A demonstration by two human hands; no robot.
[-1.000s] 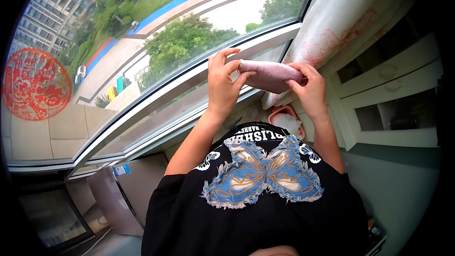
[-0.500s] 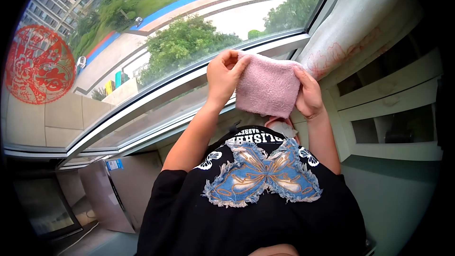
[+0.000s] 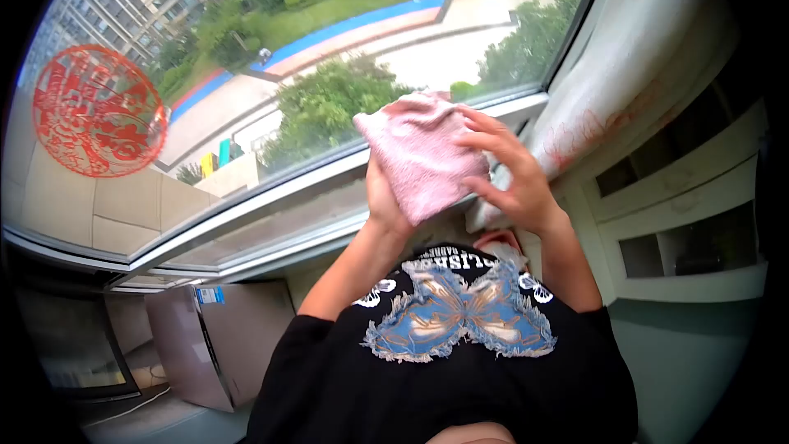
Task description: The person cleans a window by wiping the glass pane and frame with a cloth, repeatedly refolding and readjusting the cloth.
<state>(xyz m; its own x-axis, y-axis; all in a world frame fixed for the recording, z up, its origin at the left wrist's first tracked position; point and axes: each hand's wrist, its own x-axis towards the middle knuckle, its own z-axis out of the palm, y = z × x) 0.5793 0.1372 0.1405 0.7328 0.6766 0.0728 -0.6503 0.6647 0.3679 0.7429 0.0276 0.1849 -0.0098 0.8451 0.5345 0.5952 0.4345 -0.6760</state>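
Observation:
A folded pink towel [image 3: 427, 152], fuzzy in texture, is held up in front of the window, tilted, with creases along its top edge. My left hand [image 3: 384, 196] supports it from behind and the left side; the fingers are hidden by the towel. At the towel's right edge is my right hand [image 3: 518, 177], fingers spread and curved, fingertips resting on or very near the fabric.
The window frame [image 3: 271, 212] runs diagonally behind my hands, and a red round paper cutting [image 3: 100, 111] is on the glass. A white curtain [image 3: 633, 57] hangs at right beside a pale cabinet [image 3: 657, 214]. Lower left stands a grey box-like appliance [image 3: 189, 345].
The towel has shifted left and turned, its top now creased. My left hand has gone behind it, and my right hand has loosened from the edge with fingers spread.

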